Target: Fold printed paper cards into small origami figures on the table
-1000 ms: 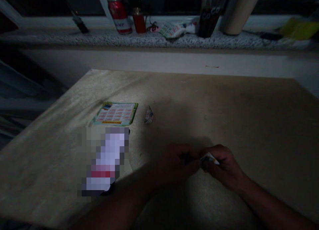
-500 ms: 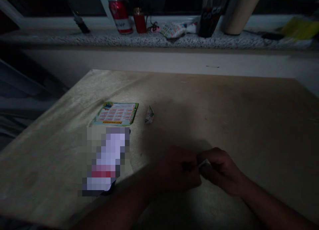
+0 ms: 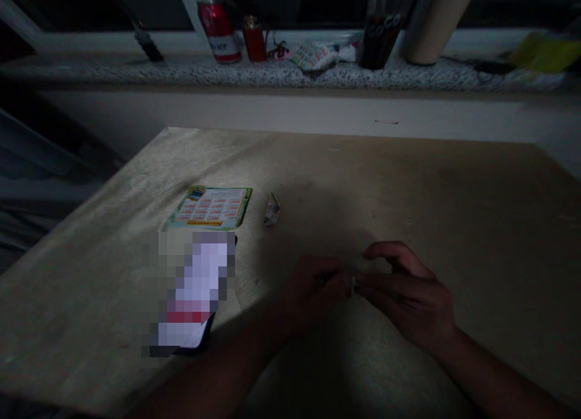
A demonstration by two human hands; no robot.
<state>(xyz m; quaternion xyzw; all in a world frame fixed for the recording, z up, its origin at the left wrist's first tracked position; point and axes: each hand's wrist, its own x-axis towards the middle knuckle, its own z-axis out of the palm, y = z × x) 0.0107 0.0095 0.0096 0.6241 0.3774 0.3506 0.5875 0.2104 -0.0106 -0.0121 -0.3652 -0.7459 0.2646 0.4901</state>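
Note:
Over the table, my left hand [image 3: 318,292] is closed, its fingertips pinching a small pale folded piece of paper [image 3: 353,286]. From the other side, my right hand [image 3: 411,301] meets the same piece with thumb and fingers, while its forefinger arches up away from it. Most of the piece is hidden by the fingers, and the light is dim. Farther back lies a small folded printed paper [image 3: 272,211]. Left of that is a printed calendar card [image 3: 213,207] with a green edge. A phone [image 3: 200,286] with a lit, blurred-out screen rests nearer me, beside my left forearm.
The pale table [image 3: 431,195] ends at a wall below a speckled stone sill [image 3: 177,74]. On the sill stand a red can [image 3: 220,31], a red bottle [image 3: 255,40], a crumpled printed wrapper [image 3: 315,56], a dark cup [image 3: 381,37], a beige cylinder [image 3: 438,28] and something yellow [image 3: 544,52].
My right hand has turned, with its forefinger lifted and its other fingers straighter. Both hands have shifted slightly left with the small paper between them. The things on the table stay put.

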